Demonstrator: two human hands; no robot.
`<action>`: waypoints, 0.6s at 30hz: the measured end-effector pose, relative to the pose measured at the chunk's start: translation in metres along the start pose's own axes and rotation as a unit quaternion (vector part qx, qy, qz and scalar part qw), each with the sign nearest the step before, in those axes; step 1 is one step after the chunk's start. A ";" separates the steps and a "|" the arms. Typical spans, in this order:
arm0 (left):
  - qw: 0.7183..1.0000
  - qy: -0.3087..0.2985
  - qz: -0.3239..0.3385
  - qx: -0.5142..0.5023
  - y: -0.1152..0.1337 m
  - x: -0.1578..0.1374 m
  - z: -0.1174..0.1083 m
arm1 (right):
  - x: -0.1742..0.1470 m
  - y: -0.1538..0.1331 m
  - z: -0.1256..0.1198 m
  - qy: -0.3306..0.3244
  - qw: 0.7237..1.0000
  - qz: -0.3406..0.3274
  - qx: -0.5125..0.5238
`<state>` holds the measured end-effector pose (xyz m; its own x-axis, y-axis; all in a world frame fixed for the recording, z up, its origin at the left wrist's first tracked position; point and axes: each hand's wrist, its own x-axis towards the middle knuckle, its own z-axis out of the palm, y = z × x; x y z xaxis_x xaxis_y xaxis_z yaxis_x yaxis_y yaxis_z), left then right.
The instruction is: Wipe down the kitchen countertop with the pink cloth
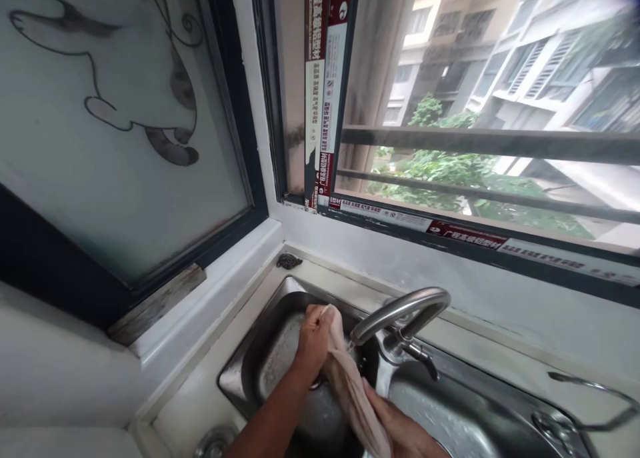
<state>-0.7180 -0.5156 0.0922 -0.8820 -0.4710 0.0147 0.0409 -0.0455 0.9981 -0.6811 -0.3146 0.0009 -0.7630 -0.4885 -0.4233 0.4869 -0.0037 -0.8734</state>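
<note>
A pale pink cloth (353, 385) stretches lengthwise over the left basin of a steel sink (233, 376). Its far end is gripped by my left hand (316, 330), with the fingers closed round it. Lower down, my right hand (384, 408) holds the cloth along its right side; part of those fingers is hidden behind the fabric. The curved metal faucet (400, 311) hangs over the basin just right of the cloth, and its spout end is close to the fabric. Wet patches and droplets show on the basin floor.
A dark scouring pad (289, 261) lies on the counter behind the sink's left corner. The right basin (450, 405) adjoins, with a metal rack (600, 405) at its far right. Windows rise behind and left, and a wooden strip (157, 305) sits below the left pane.
</note>
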 end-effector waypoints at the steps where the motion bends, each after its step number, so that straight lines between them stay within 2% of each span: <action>1: 1.000 -0.012 0.011 0.025 0.001 0.000 0.000 | 0.002 -0.003 0.002 -0.017 1.000 0.000 0.014; 3: 0.998 -0.014 0.013 0.063 0.001 0.000 -0.006 | 0.011 -0.018 0.000 -0.028 0.999 -0.025 0.003; 4: 0.997 -0.005 0.008 0.076 0.000 0.000 -0.010 | 0.017 -0.028 -0.004 0.002 0.996 -0.074 -0.043; 5: 0.996 0.008 0.002 0.087 -0.002 0.000 -0.016 | 0.023 -0.038 -0.009 0.046 0.985 -0.128 -0.107; 7: 0.994 0.034 -0.009 0.101 -0.008 -0.002 -0.031 | 0.031 -0.057 -0.021 0.144 0.940 -0.209 -0.227; 9: 0.992 0.056 -0.021 0.110 -0.018 -0.004 -0.046 | 0.034 -0.070 -0.031 0.209 0.904 -0.239 -0.285; 10: 0.991 0.067 -0.029 0.114 -0.023 -0.005 -0.054 | 0.033 -0.074 -0.033 0.218 0.901 -0.244 -0.285; 12: 0.988 0.088 -0.048 0.117 -0.035 -0.006 -0.065 | 0.028 -0.082 -0.032 0.196 0.921 -0.245 -0.232; 15: 0.987 0.099 -0.082 0.100 -0.051 -0.008 -0.071 | 0.016 -0.094 -0.017 0.106 0.972 -0.199 -0.070; 18: 0.987 0.086 -0.125 0.051 -0.063 -0.011 -0.065 | 0.003 -0.107 0.003 0.036 0.983 -0.157 0.083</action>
<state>-0.6803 -0.5652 0.0255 -0.7651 -0.5997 -0.2346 -0.2232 -0.0947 0.9702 -0.7344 -0.3188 0.0940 -0.9119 -0.3778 -0.1602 0.2807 -0.2897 -0.9150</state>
